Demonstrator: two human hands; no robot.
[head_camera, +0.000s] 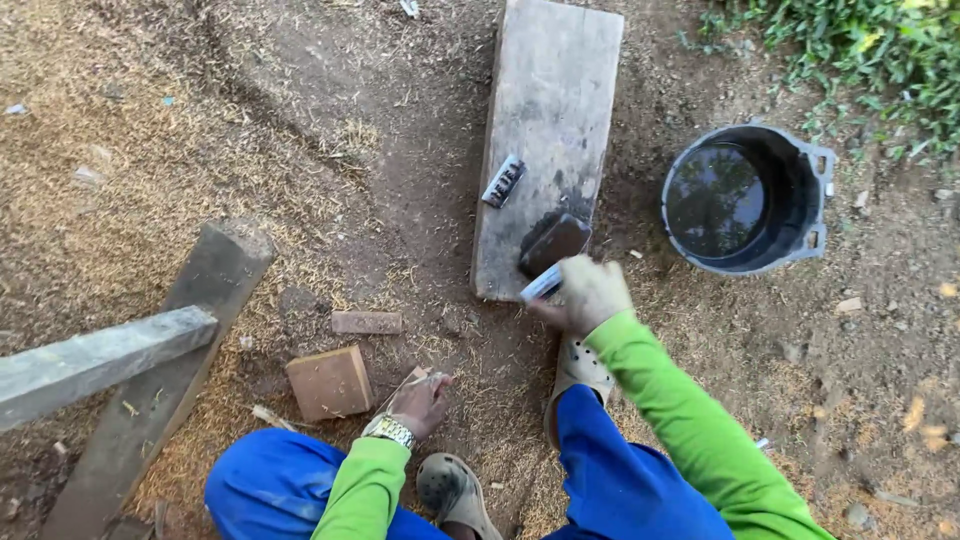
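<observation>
Dark wet sharpening stone (554, 243) on plank's (545, 120) near end

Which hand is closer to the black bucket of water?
Right. The right hand is beside the plank's end, left of the bucket; the left hand is lower, farther away.

A water-filled black bucket (745, 198) stands near grass (860, 50); brick (330, 383) lies apart.
</observation>
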